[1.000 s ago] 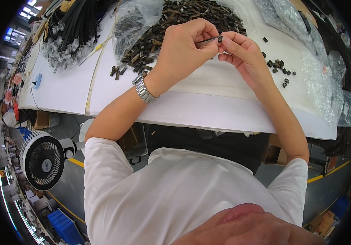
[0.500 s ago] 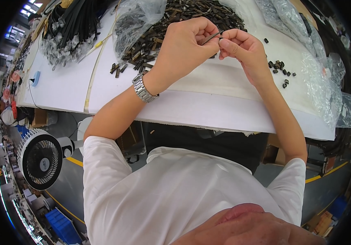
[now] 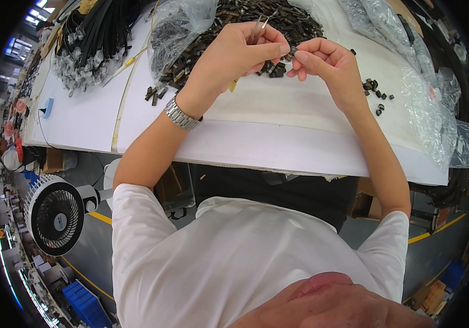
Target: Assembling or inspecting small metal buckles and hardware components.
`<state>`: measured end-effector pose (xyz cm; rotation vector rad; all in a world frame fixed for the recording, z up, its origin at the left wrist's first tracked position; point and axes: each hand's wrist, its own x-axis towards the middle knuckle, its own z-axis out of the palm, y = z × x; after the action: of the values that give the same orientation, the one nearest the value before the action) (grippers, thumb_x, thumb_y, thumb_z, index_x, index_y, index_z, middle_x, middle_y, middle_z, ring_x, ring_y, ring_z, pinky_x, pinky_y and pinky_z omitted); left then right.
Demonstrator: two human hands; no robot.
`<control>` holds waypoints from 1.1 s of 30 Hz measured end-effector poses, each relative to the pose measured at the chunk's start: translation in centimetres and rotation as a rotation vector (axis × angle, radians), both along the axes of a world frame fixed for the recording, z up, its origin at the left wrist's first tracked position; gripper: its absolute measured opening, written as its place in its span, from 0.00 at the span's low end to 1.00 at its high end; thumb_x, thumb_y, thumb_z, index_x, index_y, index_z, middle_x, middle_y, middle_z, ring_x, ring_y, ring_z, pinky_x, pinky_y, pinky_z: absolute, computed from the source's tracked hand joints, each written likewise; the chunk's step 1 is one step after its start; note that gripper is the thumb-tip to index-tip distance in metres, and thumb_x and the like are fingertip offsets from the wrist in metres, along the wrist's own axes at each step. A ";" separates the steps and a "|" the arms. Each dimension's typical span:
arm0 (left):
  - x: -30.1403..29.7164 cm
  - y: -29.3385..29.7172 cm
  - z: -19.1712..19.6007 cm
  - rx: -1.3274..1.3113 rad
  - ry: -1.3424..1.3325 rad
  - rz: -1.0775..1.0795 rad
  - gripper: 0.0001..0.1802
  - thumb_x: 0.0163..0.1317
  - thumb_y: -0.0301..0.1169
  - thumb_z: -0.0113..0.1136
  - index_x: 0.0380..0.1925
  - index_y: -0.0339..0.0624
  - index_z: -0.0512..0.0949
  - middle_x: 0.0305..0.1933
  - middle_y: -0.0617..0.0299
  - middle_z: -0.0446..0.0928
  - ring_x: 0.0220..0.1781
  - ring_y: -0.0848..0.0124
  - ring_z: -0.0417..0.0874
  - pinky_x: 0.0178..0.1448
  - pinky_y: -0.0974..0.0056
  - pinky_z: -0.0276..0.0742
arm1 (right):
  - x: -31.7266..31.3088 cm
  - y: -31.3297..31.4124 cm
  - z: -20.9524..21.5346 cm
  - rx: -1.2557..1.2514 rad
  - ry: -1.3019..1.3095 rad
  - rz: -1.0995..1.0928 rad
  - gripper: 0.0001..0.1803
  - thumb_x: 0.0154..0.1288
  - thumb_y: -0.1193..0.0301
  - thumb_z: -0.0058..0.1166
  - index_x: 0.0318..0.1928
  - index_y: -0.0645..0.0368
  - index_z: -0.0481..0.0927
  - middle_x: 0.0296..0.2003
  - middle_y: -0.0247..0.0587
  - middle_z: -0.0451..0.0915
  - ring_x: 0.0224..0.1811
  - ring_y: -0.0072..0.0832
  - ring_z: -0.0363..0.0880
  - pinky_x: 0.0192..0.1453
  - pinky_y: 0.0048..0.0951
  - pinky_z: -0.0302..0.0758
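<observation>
left hand: closed around tweezers, tips up | right hand: pinching small dark clip | both over pile of clips at desk far edge

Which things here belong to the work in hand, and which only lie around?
In use: left hand holding tweezers; right hand pinching a small dark part; heap of dark parts.
Lying about: black straps, fan, plastic bags.

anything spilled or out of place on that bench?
Mostly tidy. A few small dark parts lie loose on the white table, right of the right hand, apart from the big pile behind the left hand.
</observation>
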<state>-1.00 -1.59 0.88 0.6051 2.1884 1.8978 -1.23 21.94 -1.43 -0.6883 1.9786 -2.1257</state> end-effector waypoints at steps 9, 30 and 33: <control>1.6 0.7 -0.1 -0.266 0.412 0.096 0.17 0.76 0.32 0.56 0.57 0.37 0.84 0.28 0.69 0.81 0.23 0.81 0.71 0.29 0.72 0.69 | 0.5 -0.3 0.1 0.030 0.087 -0.228 0.10 0.73 0.72 0.64 0.46 0.67 0.83 0.37 0.44 0.89 0.38 0.26 0.88 0.49 0.25 0.84; 3.8 1.4 1.4 -0.352 0.145 -0.008 0.13 0.75 0.28 0.53 0.47 0.34 0.85 0.26 0.62 0.84 0.18 0.77 0.82 0.17 0.71 0.75 | 2.6 -1.5 -0.4 0.447 0.790 -0.468 0.09 0.63 0.79 0.69 0.42 0.63 0.83 0.36 0.38 0.88 0.37 0.27 0.89 0.44 0.27 0.83; 3.9 1.5 1.6 -0.348 0.076 -0.015 0.12 0.74 0.27 0.52 0.45 0.34 0.84 0.25 0.61 0.84 0.17 0.77 0.83 0.17 0.70 0.75 | 2.5 -1.6 -0.5 0.485 0.909 -0.449 0.09 0.63 0.80 0.68 0.42 0.62 0.83 0.36 0.41 0.88 0.36 0.30 0.89 0.42 0.28 0.83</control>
<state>2.95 -0.11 2.52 0.6325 2.4722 1.4543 1.29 20.37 -1.97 -1.3641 3.2144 -1.4635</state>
